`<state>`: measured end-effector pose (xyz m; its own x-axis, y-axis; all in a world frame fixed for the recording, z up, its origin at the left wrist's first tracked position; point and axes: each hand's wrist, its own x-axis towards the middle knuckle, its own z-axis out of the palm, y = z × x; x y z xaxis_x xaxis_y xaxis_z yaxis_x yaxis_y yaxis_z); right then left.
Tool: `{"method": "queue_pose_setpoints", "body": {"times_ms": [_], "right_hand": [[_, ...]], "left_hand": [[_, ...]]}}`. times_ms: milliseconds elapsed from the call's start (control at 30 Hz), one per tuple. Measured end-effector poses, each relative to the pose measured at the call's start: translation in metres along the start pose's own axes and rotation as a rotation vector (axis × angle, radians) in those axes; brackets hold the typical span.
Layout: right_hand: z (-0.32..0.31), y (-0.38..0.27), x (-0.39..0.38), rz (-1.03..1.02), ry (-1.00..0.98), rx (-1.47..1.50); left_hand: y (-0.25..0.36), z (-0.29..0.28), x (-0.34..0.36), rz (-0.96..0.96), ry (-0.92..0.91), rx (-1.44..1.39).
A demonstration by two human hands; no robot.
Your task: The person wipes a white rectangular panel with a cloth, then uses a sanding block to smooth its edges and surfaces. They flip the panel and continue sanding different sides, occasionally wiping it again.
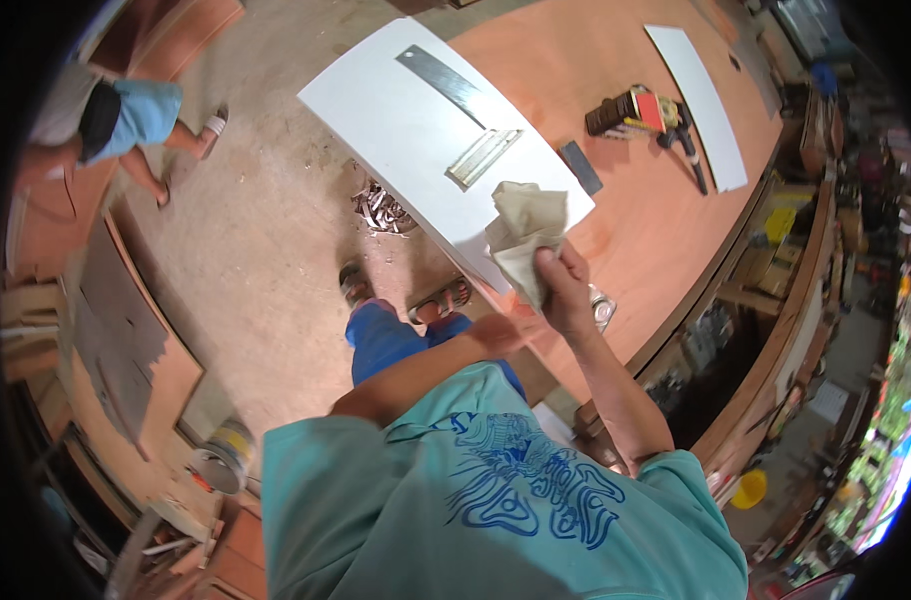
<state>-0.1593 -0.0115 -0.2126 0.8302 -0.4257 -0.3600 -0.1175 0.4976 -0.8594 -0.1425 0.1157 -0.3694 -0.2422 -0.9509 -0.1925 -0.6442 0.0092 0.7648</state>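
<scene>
My right hand (566,287) is closed round a crumpled beige cloth (531,225), which hangs over the near right part of a white panel (396,110). My left hand (514,333) is by the panel's near edge, below the cloth, and is smeared by motion; its fingers cannot be made out. On the panel lie a flat steel strip with a hole at one end (441,82) and a ridged metal piece (484,158). A dark grey block (581,167) rests beside the panel on the reddish-brown tabletop (646,250).
Farther right on the tabletop are a red-and-black box-like item (631,112), a black-handled tool (688,150) and a long white strip (698,110). Cluttered wooden shelving (756,330) borders the right side. Metal scraps (384,208) lie on the floor. Another person in light-blue shorts (141,112) is at far left.
</scene>
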Motion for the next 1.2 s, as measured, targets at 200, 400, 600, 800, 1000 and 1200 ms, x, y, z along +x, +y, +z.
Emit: {"method": "queue_pose_setpoints", "body": {"times_ms": [200, 400, 600, 800, 1000, 1200], "right_hand": [[-0.003, 0.077, 0.011, -0.605, -0.334, -1.775], [0.013, 0.076, 0.037, -0.532, -0.408, -2.090], [0.025, 0.057, 0.016, -0.520, -0.467, -1.773], [0.034, 0.053, 0.034, -0.649, -0.483, -2.096], [0.117, 0.067, 0.188, -0.919, -0.454, -2.058], [0.198, 0.064, 0.338, -1.190, -0.420, -1.965]], "left_hand": [[-0.060, 0.041, -0.194, -0.745, 0.515, -0.012], [-0.042, 0.201, -0.357, -1.323, 0.571, -0.230], [0.040, 0.313, -0.410, -1.358, 0.560, -0.497], [0.081, 0.296, -0.417, -1.407, 0.639, -0.759], [0.046, 0.294, -0.436, -1.441, 0.858, -0.690], [0.037, 0.234, -0.468, -1.468, 0.945, -0.626]]}}
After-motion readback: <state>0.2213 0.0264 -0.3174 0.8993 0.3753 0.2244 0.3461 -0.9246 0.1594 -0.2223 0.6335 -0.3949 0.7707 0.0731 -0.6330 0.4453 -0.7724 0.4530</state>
